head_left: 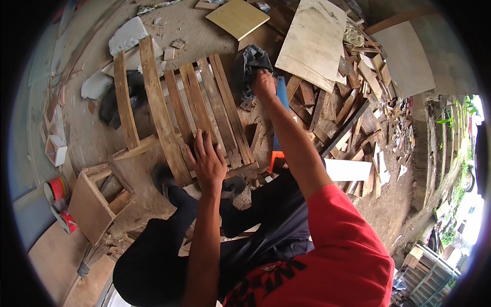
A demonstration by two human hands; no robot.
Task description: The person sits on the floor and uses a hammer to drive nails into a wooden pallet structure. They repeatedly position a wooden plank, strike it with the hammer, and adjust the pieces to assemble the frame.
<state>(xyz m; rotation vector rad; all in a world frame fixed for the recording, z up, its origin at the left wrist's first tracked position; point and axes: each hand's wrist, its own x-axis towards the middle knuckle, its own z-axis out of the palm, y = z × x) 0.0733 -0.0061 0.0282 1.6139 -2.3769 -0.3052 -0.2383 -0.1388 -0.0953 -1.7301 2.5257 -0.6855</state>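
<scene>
A slatted wooden frame (192,97), like a pallet of worn planks, lies on the ground in front of me. My left hand (207,159) is open over its near end, fingers spread against the planks. My right hand (264,84) reaches far forward to a crumpled black plastic bag (253,57), its fingers curled at the bag's near edge; the fingertips are partly hidden. Under my right forearm lies a handsaw with a blue blade (281,94) and an orange handle (276,158).
Wood offcuts (353,102) are heaped on the right, with a large pale board (313,43) behind. A yellowish panel (238,19) lies at the far side. To the left stand a small wooden box frame (97,202) and red-labelled cans (57,189). A white foam block (127,36) sits far left.
</scene>
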